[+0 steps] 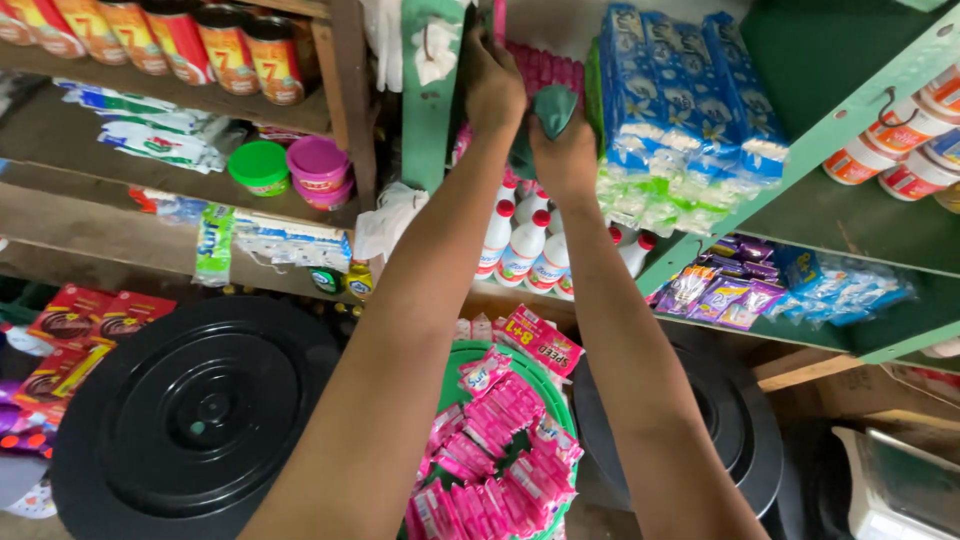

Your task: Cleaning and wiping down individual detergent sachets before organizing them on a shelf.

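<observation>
Two bare arms are reaching up from the bottom edge of the view toward the green shelving, and both hands are working close together at the upper shelf. The left hand [492, 85] is curling its fingers shut around the top of a strip of pink sachets [545, 68] that is hanging against the back of the shelf beside the green upright post [430, 110]. The right hand [566, 155] is sitting just below and to the right, gripping a dark green packet [553, 108] between thumb and fingers, the packet touching the pink strip. Just to the right, stacks of blue and white wrapped packs [690, 90] are standing at the shelf's front edge. Under the hands, white bottles with red caps [520, 245] are crowding the lower shelf, and purple sachets [725, 285] are lying farther along it toward the right. On the wooden shelves at the left, red and yellow cans [225, 45] are lining the top board, with a green tub [259, 166] and a pink tub [318, 165] sitting side by side on the board beneath. Down low, a green basin [455, 375] is holding a heap of pink sachet packs [500, 450], flanked by a black round lid [195, 420] at its left.
</observation>
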